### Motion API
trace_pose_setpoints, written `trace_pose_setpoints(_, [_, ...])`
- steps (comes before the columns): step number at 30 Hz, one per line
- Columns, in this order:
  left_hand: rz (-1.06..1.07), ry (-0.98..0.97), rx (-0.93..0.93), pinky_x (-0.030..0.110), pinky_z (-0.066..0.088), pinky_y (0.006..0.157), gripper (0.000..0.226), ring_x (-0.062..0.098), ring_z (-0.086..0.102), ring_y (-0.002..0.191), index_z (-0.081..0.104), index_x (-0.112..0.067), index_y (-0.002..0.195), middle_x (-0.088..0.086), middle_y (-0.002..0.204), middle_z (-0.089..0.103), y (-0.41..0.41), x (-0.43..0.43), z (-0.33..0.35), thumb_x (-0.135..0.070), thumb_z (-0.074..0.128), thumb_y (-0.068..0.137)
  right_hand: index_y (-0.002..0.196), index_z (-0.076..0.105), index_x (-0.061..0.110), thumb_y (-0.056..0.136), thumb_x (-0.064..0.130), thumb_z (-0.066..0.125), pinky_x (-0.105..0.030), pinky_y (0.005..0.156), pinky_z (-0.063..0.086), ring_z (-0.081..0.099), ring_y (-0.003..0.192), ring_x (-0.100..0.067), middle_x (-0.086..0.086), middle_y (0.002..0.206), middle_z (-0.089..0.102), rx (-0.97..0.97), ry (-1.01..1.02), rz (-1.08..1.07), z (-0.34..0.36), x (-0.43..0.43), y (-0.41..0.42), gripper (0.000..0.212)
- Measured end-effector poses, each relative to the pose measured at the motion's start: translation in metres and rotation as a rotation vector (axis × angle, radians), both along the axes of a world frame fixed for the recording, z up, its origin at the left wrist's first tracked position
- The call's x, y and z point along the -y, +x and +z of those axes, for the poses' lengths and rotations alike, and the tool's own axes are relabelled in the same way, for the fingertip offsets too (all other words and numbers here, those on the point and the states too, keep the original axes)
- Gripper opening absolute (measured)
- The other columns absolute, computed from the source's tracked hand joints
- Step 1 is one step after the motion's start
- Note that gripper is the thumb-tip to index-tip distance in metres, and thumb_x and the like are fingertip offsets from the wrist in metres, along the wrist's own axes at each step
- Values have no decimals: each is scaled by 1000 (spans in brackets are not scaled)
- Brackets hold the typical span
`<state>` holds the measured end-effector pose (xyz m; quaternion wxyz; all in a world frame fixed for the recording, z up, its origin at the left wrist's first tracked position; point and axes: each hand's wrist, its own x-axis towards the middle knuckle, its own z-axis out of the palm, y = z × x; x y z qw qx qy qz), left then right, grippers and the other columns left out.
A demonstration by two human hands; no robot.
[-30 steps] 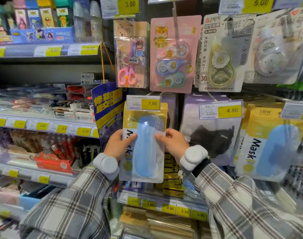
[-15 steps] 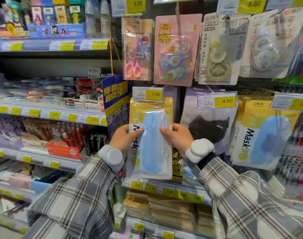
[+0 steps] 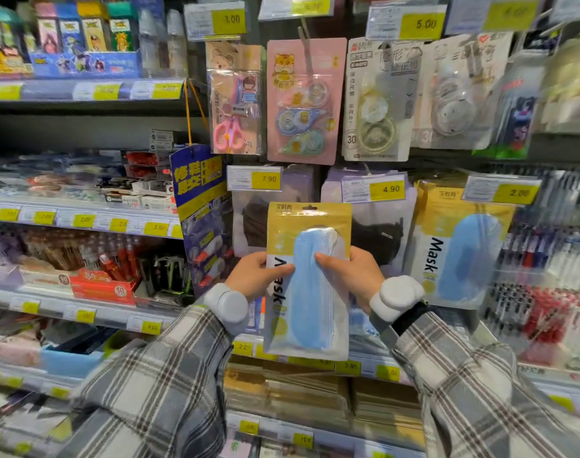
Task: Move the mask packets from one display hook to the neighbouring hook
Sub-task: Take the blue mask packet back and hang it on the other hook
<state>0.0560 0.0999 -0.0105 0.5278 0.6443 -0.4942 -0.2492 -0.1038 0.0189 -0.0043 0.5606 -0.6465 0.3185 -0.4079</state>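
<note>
The yellow mask packet stands upright, long axis vertical, hang-hole end up, in front of the hooks. Left hand and right hand both pinch its sides at mid-height, thumbs on the front.

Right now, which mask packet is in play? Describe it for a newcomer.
Find the 7.90 tag and 4.90 tag. Just below them, left hand and right hand grip a yellow packet of blue masks. Unlike its twin hanging at the right, it is in hand.
</note>
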Motion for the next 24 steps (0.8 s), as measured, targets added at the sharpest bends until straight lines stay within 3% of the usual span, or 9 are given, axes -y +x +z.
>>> trace_pose_setpoints(4, [-67,22,-89,11,51,53,19,-6,64,56,66,-5,100,4,91,69,-21,8,-1,-12,67,83,91,67,13,80,13,70,-36,79,55,67,83,-24,-13,98,70,14,3,-7,2,6,-23,12])
trace_pose_setpoints(8, [-103,5,-65,13,52,58,10,-1,65,63,67,-13,92,7,98,70,-43,17,4,-14,68,81,105,67,7,79,16,71,-33,77,55,67,86,-23,-11,97,71,14,-13,-52,4,13,-48,28])
trace_pose_setpoints(12, [-143,29,-5,31,56,74,21,17,68,82,68,-10,99,9,102,72,-66,30,11,-22,69,81,97,68,14,80,20,71,-28,69,55,68,81,-18,-1,89,72,12,-23,-73,9,22,-78,19])
trace_pose_setpoints(15, [-144,17,58,16,47,54,19,6,62,68,66,-12,95,1,86,69,-86,39,18,-25,69,81,100,68,12,78,24,72,-38,79,57,69,87,-24,-8,97,73,-14,-21,-106,14,28,-101,25])
trace_pose_setpoints(18, [-173,-10,72,7,35,41,12,-9,51,41,63,-12,90,-7,66,60,-112,45,26,-21,68,83,108,67,9,78,25,72,-45,89,54,68,96,-29,-13,107,71,-19,-10,-133,18,34,-124,35])
trace_pose_setpoints(20, [-204,-34,34,3,33,38,9,-11,50,36,61,-11,90,-7,68,59,-131,48,29,-14,65,84,109,66,8,80,22,70,-44,92,52,67,100,-29,-13,109,70,0,3,-141,22,37,-141,32])
trace_pose_setpoints(24, [-247,-58,40,2,38,44,15,-13,56,47,64,-9,98,2,89,65,-154,58,32,-12,66,83,113,65,4,82,17,68,-40,90,53,67,95,-25,-11,105,70,40,12,-162,25,40,-166,34])
